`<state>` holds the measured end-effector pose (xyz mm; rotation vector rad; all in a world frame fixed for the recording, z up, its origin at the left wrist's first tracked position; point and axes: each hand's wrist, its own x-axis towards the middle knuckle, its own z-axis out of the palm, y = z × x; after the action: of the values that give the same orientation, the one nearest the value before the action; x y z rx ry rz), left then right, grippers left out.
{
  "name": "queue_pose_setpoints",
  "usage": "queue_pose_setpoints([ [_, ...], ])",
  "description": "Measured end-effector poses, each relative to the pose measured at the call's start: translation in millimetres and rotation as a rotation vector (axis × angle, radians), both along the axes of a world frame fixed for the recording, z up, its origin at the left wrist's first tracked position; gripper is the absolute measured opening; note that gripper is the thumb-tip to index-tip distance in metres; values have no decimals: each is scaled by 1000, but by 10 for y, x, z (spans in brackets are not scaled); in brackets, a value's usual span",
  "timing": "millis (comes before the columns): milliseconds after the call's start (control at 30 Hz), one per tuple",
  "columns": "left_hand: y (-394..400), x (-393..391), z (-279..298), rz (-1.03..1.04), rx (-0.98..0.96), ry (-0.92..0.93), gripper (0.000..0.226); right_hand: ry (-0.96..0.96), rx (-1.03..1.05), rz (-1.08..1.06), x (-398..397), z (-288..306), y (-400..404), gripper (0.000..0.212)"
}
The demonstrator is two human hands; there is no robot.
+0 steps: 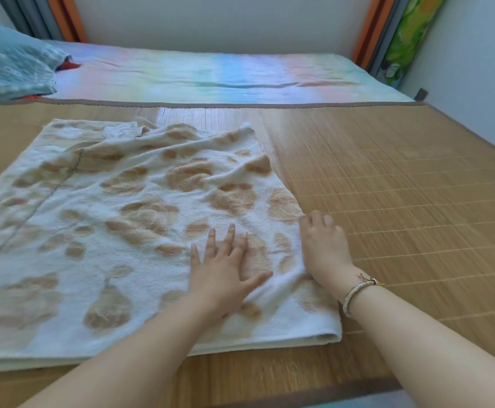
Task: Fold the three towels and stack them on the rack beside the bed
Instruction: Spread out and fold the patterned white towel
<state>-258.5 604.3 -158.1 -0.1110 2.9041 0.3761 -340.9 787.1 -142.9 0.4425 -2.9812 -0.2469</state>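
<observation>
Cream towel (117, 231) with tan blotches, lying folded on the bamboo mat (402, 187), its far edge rumpled. Left hand (225, 269), fingers straight and spread, presses flat on the towel near its right edge. Right hand (322, 245) rests on that edge, fingers curled over it; whether they pinch it cannot be told. Bare mat extends right of the towel.

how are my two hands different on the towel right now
The left hand lies flat on the towel with fingers spread; the right hand sits at the towel's right edge with fingers curled. The right wrist wears a bracelet; the left wrist is bare. Both touch the same end of the towel.
</observation>
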Motion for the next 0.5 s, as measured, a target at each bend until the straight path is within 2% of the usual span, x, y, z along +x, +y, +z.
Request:
queue_pose_setpoints([
  [133,-723,234,54,294,-74,-7,80,-102,-155,244,-66,105,-504,49],
  [300,-1700,562,77,712,42,-89,84,-225,-198,435,-60,81,-1458,47],
  [400,-2083,765,4,822,108,-139,95,-309,-197,492,-106,-45,-2093,46],
  [500,-2179,845,-147,775,58,-95,99,-343,-216,518,-188,-102,-2535,49],
])
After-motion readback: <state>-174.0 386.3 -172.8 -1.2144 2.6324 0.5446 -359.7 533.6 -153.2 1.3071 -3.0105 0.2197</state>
